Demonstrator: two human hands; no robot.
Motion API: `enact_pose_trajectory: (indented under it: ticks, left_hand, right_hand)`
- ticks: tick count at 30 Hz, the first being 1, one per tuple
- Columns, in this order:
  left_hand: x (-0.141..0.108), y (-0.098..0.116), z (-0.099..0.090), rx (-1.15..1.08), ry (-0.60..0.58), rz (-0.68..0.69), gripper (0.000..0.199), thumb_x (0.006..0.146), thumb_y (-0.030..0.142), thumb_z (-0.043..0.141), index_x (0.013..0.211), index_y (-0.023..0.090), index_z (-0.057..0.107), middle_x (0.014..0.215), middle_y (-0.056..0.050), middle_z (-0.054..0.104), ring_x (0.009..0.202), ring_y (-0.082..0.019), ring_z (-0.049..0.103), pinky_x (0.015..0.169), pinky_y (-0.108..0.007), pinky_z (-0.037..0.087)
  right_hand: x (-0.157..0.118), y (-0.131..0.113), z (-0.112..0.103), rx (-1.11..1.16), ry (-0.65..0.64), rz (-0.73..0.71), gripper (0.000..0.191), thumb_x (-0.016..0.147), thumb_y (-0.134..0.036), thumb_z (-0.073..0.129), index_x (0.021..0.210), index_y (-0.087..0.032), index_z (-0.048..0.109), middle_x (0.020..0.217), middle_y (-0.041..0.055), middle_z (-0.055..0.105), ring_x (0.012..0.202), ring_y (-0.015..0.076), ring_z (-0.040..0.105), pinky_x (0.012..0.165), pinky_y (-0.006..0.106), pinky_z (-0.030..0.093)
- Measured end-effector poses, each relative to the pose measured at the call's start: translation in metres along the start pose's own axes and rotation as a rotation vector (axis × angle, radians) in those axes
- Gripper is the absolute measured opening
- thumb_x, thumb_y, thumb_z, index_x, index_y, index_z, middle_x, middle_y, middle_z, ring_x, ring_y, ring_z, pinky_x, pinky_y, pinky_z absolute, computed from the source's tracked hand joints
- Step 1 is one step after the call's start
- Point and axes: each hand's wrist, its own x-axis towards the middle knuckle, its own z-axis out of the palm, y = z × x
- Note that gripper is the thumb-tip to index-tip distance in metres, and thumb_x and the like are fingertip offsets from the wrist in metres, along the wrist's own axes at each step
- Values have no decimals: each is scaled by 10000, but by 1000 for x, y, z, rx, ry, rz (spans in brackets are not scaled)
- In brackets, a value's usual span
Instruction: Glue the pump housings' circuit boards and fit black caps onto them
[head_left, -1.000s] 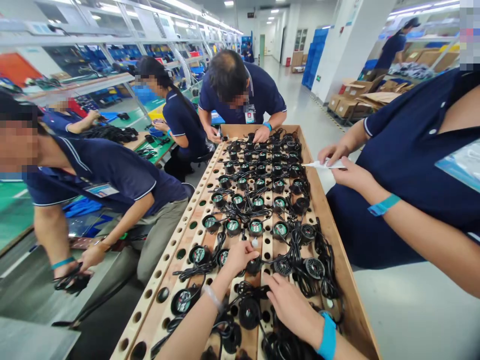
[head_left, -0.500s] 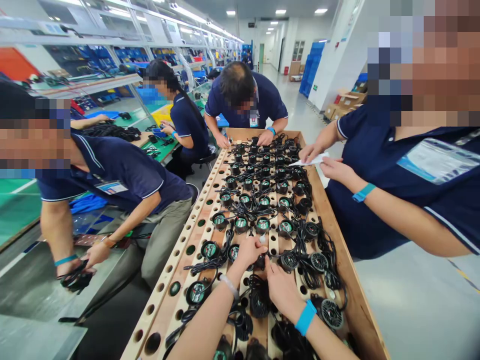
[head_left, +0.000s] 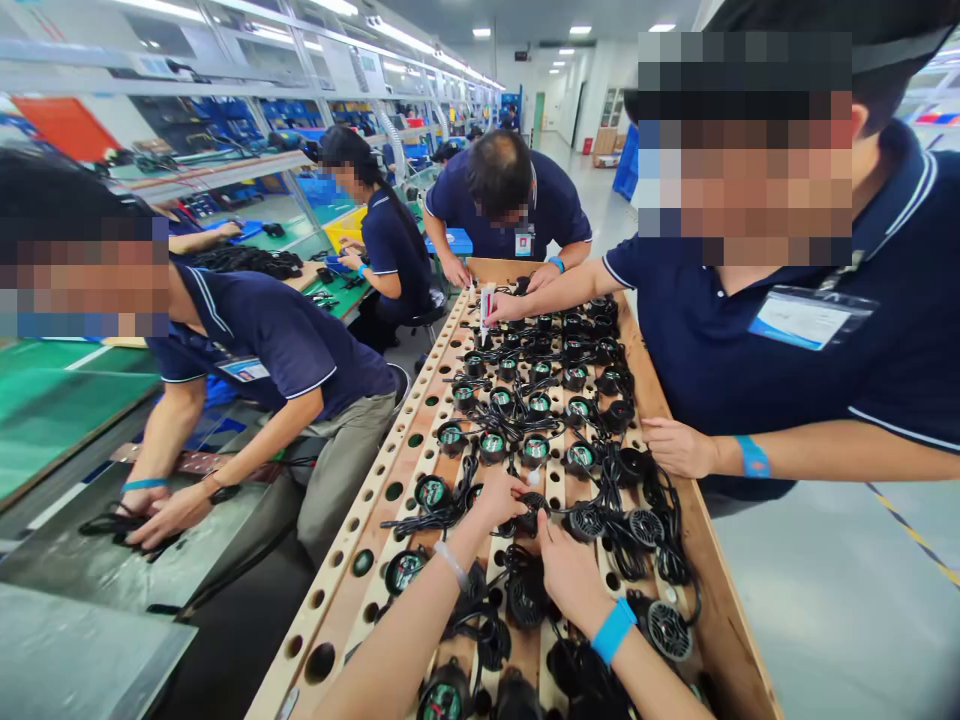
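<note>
A black round housing with a slotted cover (head_left: 534, 503) sits in the wooden rack between my hands. On its left side, my left hand (head_left: 496, 505) has its fingers closed at the edge. My right hand (head_left: 570, 565) grips the near right side, fingertips against the rim. Just beyond my left fingertips is a small white piece (head_left: 534, 478). Around them stand more black housings, some uncovered with green circuit boards, like this open housing (head_left: 535, 450), others slotted, like this covered housing (head_left: 645, 527). Coiled black cables (head_left: 611, 475) lie among them.
The rack's wooden side wall (head_left: 739, 620) runs along the right; holed strips (head_left: 337, 558) line the left. A co-worker's hand (head_left: 506, 308) holds a white tube (head_left: 486, 305) over the far housings. Another co-worker's hands (head_left: 176, 515) handle black cable at the left over a metal surface.
The slotted cover between my hands now shows more plainly, while my hands stay close to it. The co-worker at right has reached across with the white tube. The left co-worker's hands have lowered.
</note>
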Motion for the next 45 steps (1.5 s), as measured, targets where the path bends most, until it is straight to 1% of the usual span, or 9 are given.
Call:
enact_pose_trajectory:
  ticks: [5,10,21,26,29,32,38,41,45]
  left_hand:
    - [-8,5,-4,117,84,55,180,785,202,694,954,140,681,928,-33,697,874,-172,650,805,-322,536]
    - [-2,22,-10,263,210,61,268,909,344,553,1078,142,606,1083,-74,636,980,-192,616,877,-417,509]
    - [26,27,5,392,311,108,164,750,102,617,856,187,708,866,-95,719,894,-238,670,806,-332,494]
    - [11,32,-10,249,421,232,170,743,147,611,894,184,679,893,-76,710,875,-218,663,821,-330,496]
    - [-9,38,-21,88,497,311,174,757,193,590,924,182,640,921,-55,700,845,-177,664,789,-283,514]
    - [-33,45,-26,-97,522,371,178,767,223,551,929,165,598,876,-49,699,760,-148,675,701,-244,531]
    - [-69,52,-22,-544,426,362,252,690,295,628,891,146,597,794,-50,693,704,-166,668,643,-251,526]
    - [-80,48,-22,-569,434,328,262,673,326,650,861,146,617,764,-36,678,673,-154,645,629,-244,512]
    - [-89,36,-23,-635,460,283,286,651,354,690,832,145,616,737,-22,655,678,-147,630,634,-235,496]
  right_hand:
    - [6,2,-2,113,25,6,612,782,34,327,1387,-3,410,1109,250,645,937,268,666,766,344,515]
    - [7,20,-4,268,78,-28,451,910,-140,330,1310,-100,534,999,127,695,917,197,666,805,276,506]
    - [-29,62,0,696,357,15,386,920,-318,388,1154,-161,653,1029,116,700,888,200,669,798,324,530]
    - [-37,84,-15,693,451,34,313,906,-322,425,1028,-193,683,956,82,706,858,186,664,772,298,520]
    - [-29,103,-31,577,517,181,273,895,-296,410,948,-188,655,947,83,689,872,197,650,794,307,492]
    - [-6,119,-49,454,471,419,224,884,-266,414,938,-169,610,945,114,681,873,238,646,782,342,465]
    - [53,129,-60,540,474,589,284,772,-290,612,1001,-128,565,787,124,675,783,268,656,703,345,449]
    - [62,127,-60,654,542,614,405,717,-220,604,1099,-108,528,772,91,662,779,249,645,720,346,454]
    - [49,123,-63,864,641,510,459,725,-344,585,1129,-131,533,779,35,647,715,191,607,702,328,487]
